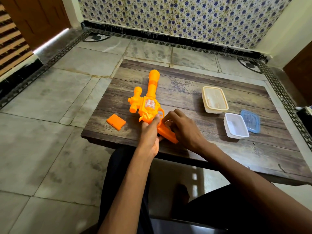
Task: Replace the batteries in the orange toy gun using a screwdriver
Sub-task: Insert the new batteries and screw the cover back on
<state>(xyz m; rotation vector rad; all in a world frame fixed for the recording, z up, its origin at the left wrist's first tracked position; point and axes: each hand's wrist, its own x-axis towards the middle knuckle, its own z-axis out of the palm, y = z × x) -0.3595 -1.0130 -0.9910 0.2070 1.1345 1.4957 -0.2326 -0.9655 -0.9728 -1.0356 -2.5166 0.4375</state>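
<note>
We list: tiled floor (50,102), open to our left; low wooden table (194,149), bare along its near-right edge; orange toy gun (148,102) lying near its left edge, grip gripped by our left hand (150,134), right hand (184,129) fingers curled at it; cream tub (215,99), contents unclear; white tub (235,125); blue lid (250,121); orange cover (116,122).

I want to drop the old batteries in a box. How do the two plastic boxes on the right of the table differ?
The cream box lies farther from the person; the white box lies nearer. The cream box appears to have its lid on, while the white box is open, with a blue lid beside it. The cream box has a yellowish rim; the white box is plain white. Both are rectangular plastic boxes on the wooden table.
</note>
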